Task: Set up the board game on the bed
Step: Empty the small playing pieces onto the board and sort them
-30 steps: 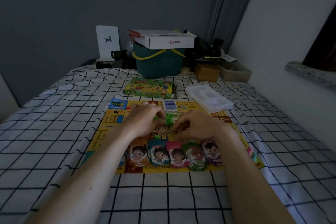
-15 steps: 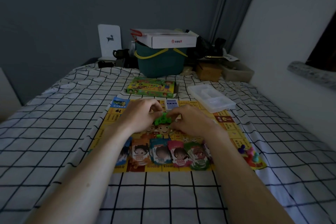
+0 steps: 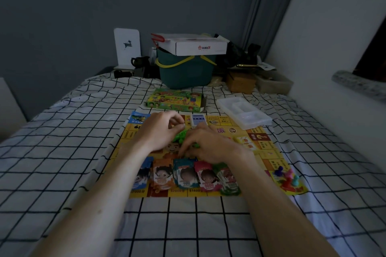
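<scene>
now | clear tray: contents unclear | hands on green pieces

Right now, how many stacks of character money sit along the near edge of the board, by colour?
Blue stack: 1
Orange stack: 1
Teal stack: 1
Pink stack: 1
Green stack: 1
Total: 5 on the board, the blue one partly hidden by the left forearm.

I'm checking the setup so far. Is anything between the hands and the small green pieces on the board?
Nothing visible. The left hand and right hand both sit over the pile of green pieces at the middle of the game board, fingers right at it. The blue card deck lies just beyond, not between.
</scene>
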